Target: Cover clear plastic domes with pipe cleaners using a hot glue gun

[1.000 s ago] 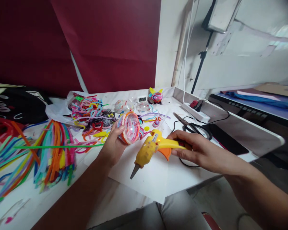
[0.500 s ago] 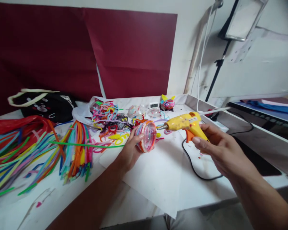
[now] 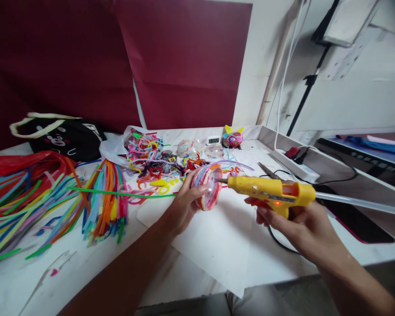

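My left hand [image 3: 184,204] is closed round a small round cup-like piece wound with pink, white and orange pipe cleaners [image 3: 206,186]. Its open side faces right. In my right hand [image 3: 292,219] is a yellow hot glue gun [image 3: 270,189], its red light lit and a clear glue stick [image 3: 355,202] poking out of the back. The gun's metal nozzle reaches the opening of the wrapped piece; whether it touches the inside I cannot tell. A long green pipe cleaner [image 3: 125,193] runs from the left to behind my left hand.
Bundles of coloured pipe cleaners [image 3: 105,206] lie at the left, with a black bag [image 3: 66,140] behind. Loose cuttings, clear half-spheres [image 3: 215,151] and a decorated ball [image 3: 233,138] sit farther back. At the right are scissors [image 3: 266,170], a power strip [image 3: 299,166] and a phone [image 3: 358,217].
The glue gun has turned level, and its nozzle has moved to the piece's opening. My left hand keeps its hold and sits slightly farther right in view.
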The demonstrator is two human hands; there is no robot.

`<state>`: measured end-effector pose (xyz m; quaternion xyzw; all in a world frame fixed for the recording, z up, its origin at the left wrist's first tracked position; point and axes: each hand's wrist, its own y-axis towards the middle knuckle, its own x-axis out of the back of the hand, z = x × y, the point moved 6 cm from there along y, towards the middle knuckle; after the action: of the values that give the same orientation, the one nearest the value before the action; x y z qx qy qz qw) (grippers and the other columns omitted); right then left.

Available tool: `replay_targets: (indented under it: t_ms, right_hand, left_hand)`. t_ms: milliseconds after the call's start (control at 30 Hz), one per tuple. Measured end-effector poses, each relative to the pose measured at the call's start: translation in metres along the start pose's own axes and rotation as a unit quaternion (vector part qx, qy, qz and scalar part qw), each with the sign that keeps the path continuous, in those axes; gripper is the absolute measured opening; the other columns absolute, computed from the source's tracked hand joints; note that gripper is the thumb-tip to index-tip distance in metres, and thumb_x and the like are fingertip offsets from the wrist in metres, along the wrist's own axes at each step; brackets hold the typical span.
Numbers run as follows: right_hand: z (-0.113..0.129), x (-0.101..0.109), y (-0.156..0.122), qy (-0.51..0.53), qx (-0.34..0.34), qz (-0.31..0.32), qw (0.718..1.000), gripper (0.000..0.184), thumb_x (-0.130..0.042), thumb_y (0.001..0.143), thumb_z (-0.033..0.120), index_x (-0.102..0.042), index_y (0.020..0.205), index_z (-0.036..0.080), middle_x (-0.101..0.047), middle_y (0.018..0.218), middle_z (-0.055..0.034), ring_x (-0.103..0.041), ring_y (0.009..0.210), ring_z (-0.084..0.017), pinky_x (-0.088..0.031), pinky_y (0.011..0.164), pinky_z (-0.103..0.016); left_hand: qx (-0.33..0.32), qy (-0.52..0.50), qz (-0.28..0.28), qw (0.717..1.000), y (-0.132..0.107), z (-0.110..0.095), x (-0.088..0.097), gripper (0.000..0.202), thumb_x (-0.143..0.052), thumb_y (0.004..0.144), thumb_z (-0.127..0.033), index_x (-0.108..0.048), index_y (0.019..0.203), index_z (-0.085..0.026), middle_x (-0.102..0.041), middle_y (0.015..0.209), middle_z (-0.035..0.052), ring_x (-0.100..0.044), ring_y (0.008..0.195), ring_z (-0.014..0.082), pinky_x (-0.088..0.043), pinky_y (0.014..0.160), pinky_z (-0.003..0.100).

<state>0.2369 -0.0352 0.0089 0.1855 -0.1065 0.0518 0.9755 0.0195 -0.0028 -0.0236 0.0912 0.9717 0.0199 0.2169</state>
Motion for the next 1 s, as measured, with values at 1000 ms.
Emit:
replay_targets:
  t_ms: [1000]
  right_hand:
    - [0.009,0.000,-0.020,-0.198,0.167,-0.025,0.966,0.011,-0.065,0.089,0.026,-0.068,0.099,0.027,-0.059,0.112,-0.0033,-0.066,0.077,-0.013,-0.058,0.068,-0.022]
  left_hand:
    - [0.014,0.032,0.009,0.999,-0.002,0.001,-0.004,0.071,-0.076,0.071,-0.034,-0.045,0.135,-0.030,-0.059,0.128,0.0058,-0.056,0.110,0.0275,-0.052,0.084,0.036]
